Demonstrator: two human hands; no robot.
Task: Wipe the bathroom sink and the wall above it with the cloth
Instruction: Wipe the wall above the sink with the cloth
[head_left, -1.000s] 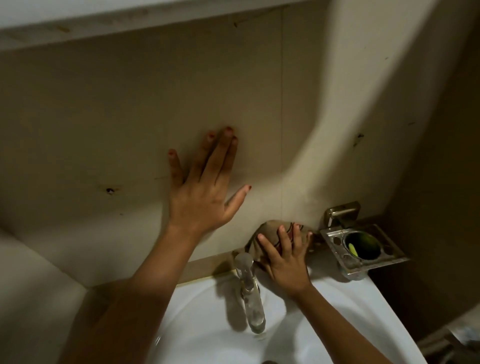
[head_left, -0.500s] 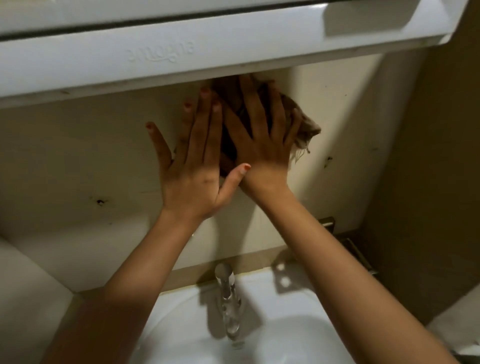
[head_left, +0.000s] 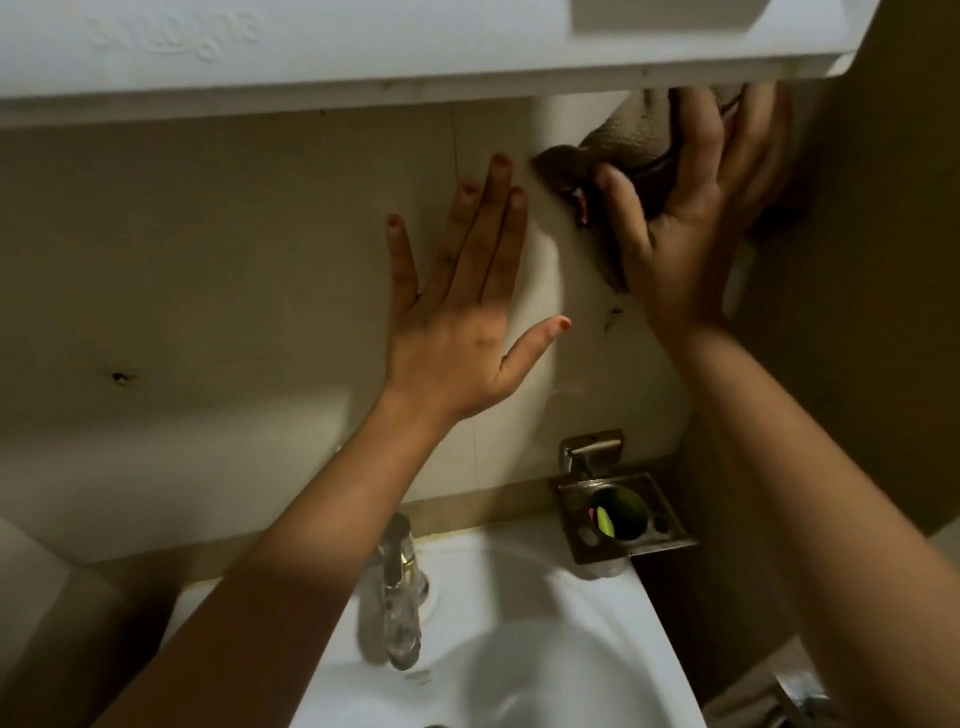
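Head view: the right hand (head_left: 691, 223) is at 1 o'clock, just under the white moulded cabinet (head_left: 415, 52). Its fingers (head_left: 698, 135) are spread and press the crumpled brown textured cloth (head_left: 623, 140) flat against the beige tiled wall (head_left: 208, 260), with the thumb laid across the cloth's lower fold. The left hand (head_left: 462, 322), at the centre, holds nothing and rests flat on the wall, fingers straight and slightly fanned, seemingly as a brace.

The wipe looks to be working the wall's top edge towards the right-hand corner. A dark speck (head_left: 119, 376) shows at 9 o'clock and a small smear (head_left: 615, 312) just below the cloth, so the left and lower wall probably need passes.

The white ceramic sink (head_left: 545, 649) with its chrome tap (head_left: 400, 597) lies at 6 o'clock, and the square metal soap holder (head_left: 623, 519) at 5 o'clock. Whether the basin has been wiped cannot be told.
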